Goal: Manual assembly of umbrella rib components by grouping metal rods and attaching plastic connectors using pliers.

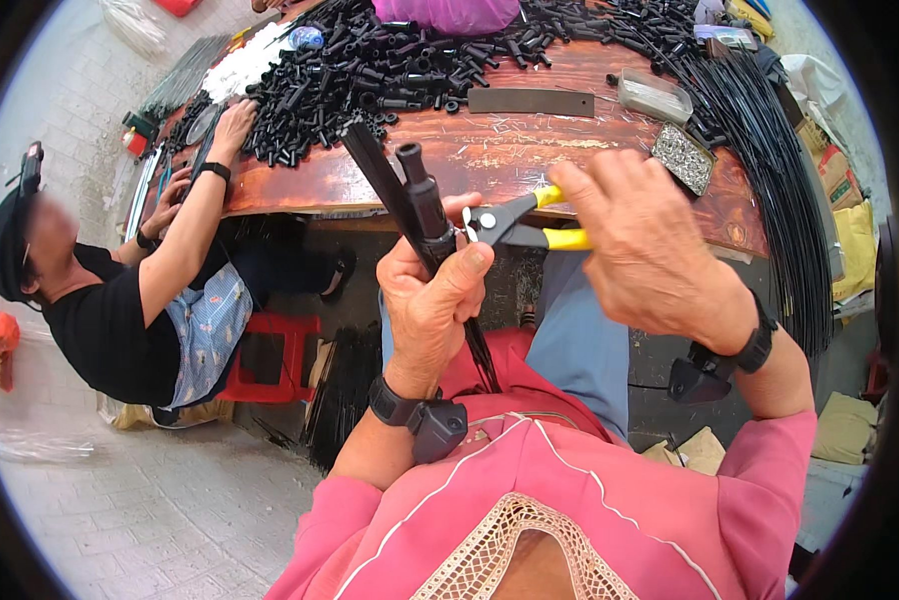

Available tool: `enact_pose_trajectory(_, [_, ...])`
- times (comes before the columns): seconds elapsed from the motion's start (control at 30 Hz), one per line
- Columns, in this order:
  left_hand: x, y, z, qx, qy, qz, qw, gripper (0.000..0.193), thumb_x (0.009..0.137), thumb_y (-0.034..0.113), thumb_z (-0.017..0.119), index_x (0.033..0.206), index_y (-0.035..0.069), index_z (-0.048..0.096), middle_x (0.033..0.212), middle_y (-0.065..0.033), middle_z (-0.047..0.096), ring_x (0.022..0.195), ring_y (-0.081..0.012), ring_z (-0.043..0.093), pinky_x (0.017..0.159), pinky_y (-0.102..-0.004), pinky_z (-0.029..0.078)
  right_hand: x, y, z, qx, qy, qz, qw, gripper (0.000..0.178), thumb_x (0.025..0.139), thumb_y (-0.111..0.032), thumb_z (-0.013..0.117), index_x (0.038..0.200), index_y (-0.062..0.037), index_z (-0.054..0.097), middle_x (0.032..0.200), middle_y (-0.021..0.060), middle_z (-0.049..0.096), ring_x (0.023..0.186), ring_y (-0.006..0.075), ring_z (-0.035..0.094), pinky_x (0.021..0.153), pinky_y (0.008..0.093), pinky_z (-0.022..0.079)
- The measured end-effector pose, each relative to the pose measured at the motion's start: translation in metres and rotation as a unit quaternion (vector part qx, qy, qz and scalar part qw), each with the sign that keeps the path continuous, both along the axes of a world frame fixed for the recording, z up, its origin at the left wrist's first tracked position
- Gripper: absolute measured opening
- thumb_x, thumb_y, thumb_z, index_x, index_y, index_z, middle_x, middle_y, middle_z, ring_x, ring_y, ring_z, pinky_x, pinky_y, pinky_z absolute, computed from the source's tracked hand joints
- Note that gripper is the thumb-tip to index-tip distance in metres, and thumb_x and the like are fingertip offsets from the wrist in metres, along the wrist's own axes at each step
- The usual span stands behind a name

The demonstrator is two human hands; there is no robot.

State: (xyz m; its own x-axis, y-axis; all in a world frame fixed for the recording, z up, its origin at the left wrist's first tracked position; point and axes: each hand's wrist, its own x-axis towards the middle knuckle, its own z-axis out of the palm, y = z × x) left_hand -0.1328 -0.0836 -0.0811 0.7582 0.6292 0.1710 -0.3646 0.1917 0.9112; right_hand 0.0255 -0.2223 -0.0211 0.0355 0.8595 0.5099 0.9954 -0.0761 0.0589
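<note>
Fastening, apparently: right hand (648,238) closed on yellow-handled metal pliers (506,220), left hand (425,292) wrapped around stepped black plastic tube (426,197); next move likely needed steady squeezing.

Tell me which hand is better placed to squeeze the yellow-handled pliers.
Right, I'd judge: the right hand holds the pliers, while the left hand is occupied gripping the black tubular piece.
</note>
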Motion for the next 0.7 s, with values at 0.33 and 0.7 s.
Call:
enact_pose_trajectory(0.33, [-0.005, 0.002, -0.005, -0.004, -0.007, -0.053, 0.999, 0.055, 0.087, 0.026, 0.072, 0.124, -0.009, 0.050, 0.053, 0.0026, 0.042, 0.041, -0.0063, 0.038, 0.042, -0.0240, 0.031, 0.026, 0.004, -0.019, -0.475, 0.692, 0.139, 0.525, 0.057, 0.070, -0.029, 0.078, 0.114, 0.0028, 0.057, 0.073, 0.0089, 0.062, 0.060, 0.0164, 0.062, 0.051, 0.0281, 0.045])
enact_pose_trajectory(0.7, [0.005, -0.004, -0.002, 0.001, -0.044, -0.027, 0.999, 0.060, 0.085, 0.029, 0.074, 0.125, -0.008, 0.048, 0.052, 0.0025, 0.041, 0.040, -0.0061, 0.035, 0.040, -0.0238, 0.027, 0.023, -0.002, -0.002, -0.463, 0.696, 0.111, 0.537, 0.050, 0.077, -0.031, 0.074, 0.112, 0.0015, 0.061, 0.079, 0.0112, 0.065, 0.070, 0.0190, 0.065, 0.059, 0.0335, 0.049])
